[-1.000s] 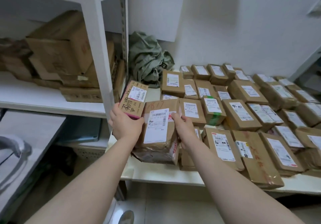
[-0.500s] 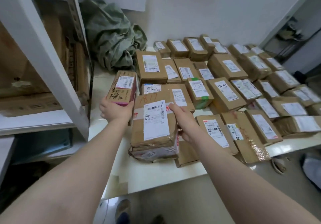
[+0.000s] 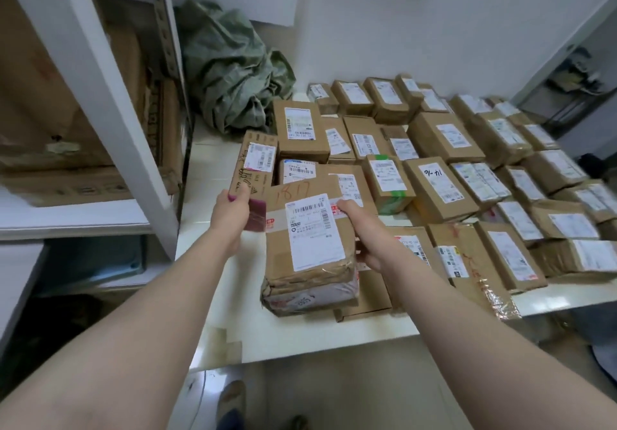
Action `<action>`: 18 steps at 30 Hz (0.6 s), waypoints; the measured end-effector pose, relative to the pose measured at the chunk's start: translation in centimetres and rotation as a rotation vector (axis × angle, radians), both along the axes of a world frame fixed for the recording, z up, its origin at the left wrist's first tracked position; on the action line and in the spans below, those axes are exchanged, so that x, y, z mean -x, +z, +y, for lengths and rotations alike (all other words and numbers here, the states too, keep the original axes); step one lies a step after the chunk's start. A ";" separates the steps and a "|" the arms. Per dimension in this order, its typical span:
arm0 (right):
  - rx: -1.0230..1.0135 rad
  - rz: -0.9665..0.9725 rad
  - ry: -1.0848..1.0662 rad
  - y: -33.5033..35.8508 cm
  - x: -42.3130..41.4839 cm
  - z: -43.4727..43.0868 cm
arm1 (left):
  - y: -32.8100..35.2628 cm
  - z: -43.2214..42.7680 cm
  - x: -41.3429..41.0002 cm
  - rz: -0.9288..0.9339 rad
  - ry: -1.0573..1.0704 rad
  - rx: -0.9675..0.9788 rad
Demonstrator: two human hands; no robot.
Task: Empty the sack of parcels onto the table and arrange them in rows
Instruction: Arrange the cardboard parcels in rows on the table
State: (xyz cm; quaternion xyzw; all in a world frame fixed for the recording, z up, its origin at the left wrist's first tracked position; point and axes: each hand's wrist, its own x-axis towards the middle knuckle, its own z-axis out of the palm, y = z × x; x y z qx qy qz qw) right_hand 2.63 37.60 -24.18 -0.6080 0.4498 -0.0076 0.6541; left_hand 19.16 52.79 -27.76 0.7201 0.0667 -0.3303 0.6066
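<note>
Parcels (image 3: 444, 135) cover most of the white bench (image 3: 300, 339), and I have 2 of them in my hands. Nearest me, my right hand (image 3: 364, 239) is clamped on the right edge of the 1817 parcel (image 3: 310, 239), a brown box with a long white label. The thumb lies on top by the label's corner and the fingers curl down the side. That box lies on a flatter wrapped parcel (image 3: 310, 299) near the bench's front edge. Just left of it, my left hand (image 3: 230, 216) grips the near end of a slim carton (image 3: 255, 169) with a pink end, tilted so its label faces me. I cannot tell whether its far end touches anything.

Beyond these, brown labelled boxes lie in close rows running off to the right, among them a green-taped box (image 3: 389, 182) and a box with a handwritten label (image 3: 437, 189). At the far left, against the wall, the crumpled green sack (image 3: 230, 72) slumps on the bench. A white shelf rack (image 3: 100, 95) holding cardboard stands to the left.
</note>
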 end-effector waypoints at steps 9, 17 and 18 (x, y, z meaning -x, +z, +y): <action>-0.082 0.105 0.236 0.4 -0.7 1.4 | 2.6 1.4 2.6 0.037 -0.061 -0.007; -0.108 0.007 0.214 -1.2 -1.9 5.8 | 2.1 6.5 3.1 0.034 0.012 -0.173; -0.108 0.008 0.231 -1.3 -2.1 6.3 | 2.3 7.0 3.1 -0.004 0.054 -0.196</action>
